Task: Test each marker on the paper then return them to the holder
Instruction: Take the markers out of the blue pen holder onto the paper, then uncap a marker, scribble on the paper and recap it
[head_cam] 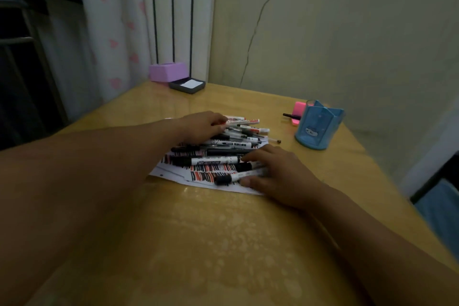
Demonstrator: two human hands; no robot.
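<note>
The right hand (270, 171) lies flat on the near right end of a pile of markers (218, 149). Its fingers are fairly straight and spread over the barrels, and the thumb sits on the near side against the lowest marker; it presses rather than grips. The left hand (203, 126) reaches across to the far end of the same pile, with its fingers bent down onto a red-and-white marker (244, 121). I cannot tell whether it has hold of one or only rests there.

The markers lie heaped side by side, mostly black-capped with white labels, on a sheet of paper (173, 174) covered in short red and black strokes. The paper sits on a yellowish table (223, 243).

The blue holder (319, 126) stands upright to the right of the pile, well apart from both hands. Just behind it are a pink block (299, 109) and a black pen (290, 115).

At the far corner of the table a purple box (167, 71) stands beside a dark tray (187, 87) with something white in it. A curtain (109, 32) with pink hearts hangs behind.
</note>
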